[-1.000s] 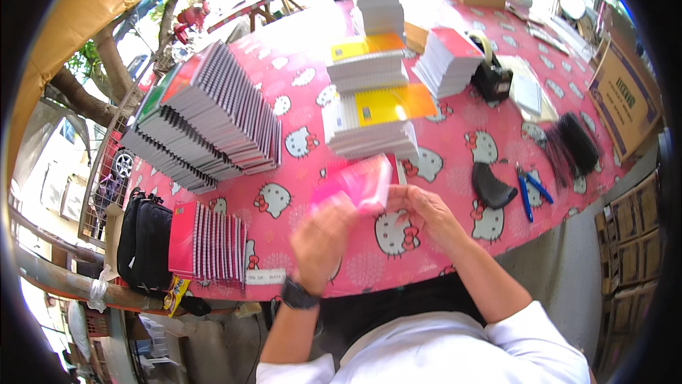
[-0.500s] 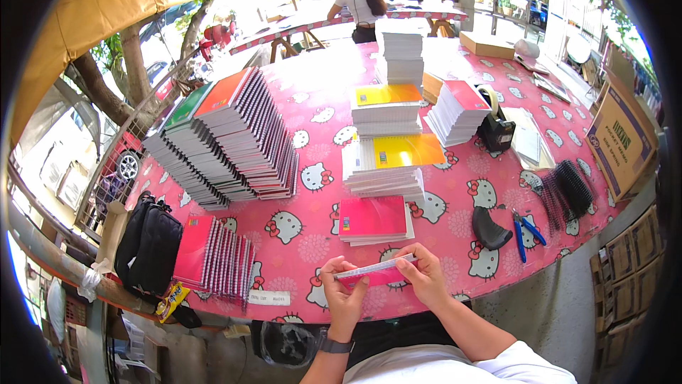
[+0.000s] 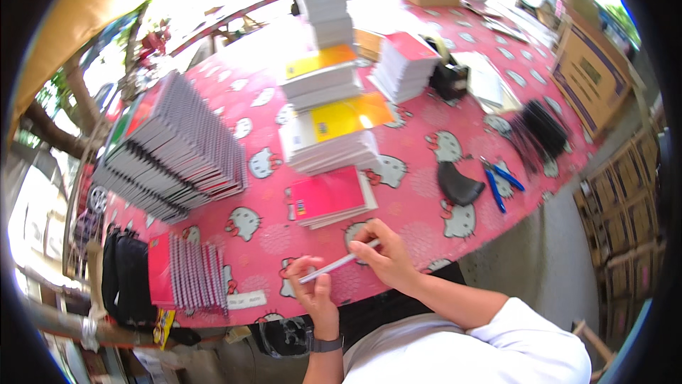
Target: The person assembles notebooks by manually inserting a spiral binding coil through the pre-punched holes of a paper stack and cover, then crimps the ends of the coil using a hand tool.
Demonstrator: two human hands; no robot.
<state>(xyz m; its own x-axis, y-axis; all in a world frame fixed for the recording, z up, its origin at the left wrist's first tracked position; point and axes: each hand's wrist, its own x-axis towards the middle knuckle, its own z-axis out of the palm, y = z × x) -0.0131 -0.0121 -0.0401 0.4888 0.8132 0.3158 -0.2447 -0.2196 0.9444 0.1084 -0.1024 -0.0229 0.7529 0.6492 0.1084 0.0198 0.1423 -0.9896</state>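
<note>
A thin notebook (image 3: 339, 265) is held between my hands above the table's near edge, seen almost edge-on as a pale strip. My left hand (image 3: 317, 291) grips its left end between thumb and fingers, with a dark watch on the wrist. At the right end, my right hand (image 3: 386, 256) pinches it between thumb and fingers. Just beyond lies a short stack of unbound notebooks with a pinkish-red cover (image 3: 328, 194). Behind that rise paper stacks with a yellow cover (image 3: 344, 120) and an orange-yellow cover (image 3: 321, 62).
Spiral-bound notebooks (image 3: 188, 146) stand piled at left, pink ones (image 3: 195, 275) nearer, beside a black bag (image 3: 128, 277). Blue-handled pliers (image 3: 497, 188), a dark curved object (image 3: 459, 184), black binding coils (image 3: 543, 132) and a tape dispenser (image 3: 449, 78) lie right. A carton (image 3: 593, 75) stands beyond.
The notebook has turned from showing its pink cover to nearly edge-on, and the left fingers have loosened somewhat. My view has swung right and tilted, shifting the table's contents leftward.
</note>
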